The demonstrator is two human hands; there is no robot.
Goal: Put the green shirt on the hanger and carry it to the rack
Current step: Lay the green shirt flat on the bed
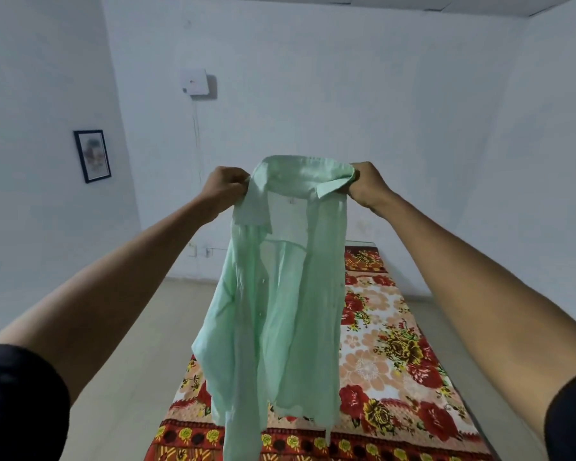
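A pale green shirt (280,311) hangs in the air in front of me, held up by its collar, its front open and its body and sleeves drooping over the bed. My left hand (225,188) pinches the collar's left side. My right hand (366,184) grips the collar's right side. Both arms are stretched out at about chest height. No hanger and no rack are in view.
A bed with a red and cream floral cover (396,354) lies below the shirt, running away to the far wall. Bare tiled floor (153,327) lies to its left. A framed picture (92,155) and a white wall box (195,82) hang on the walls.
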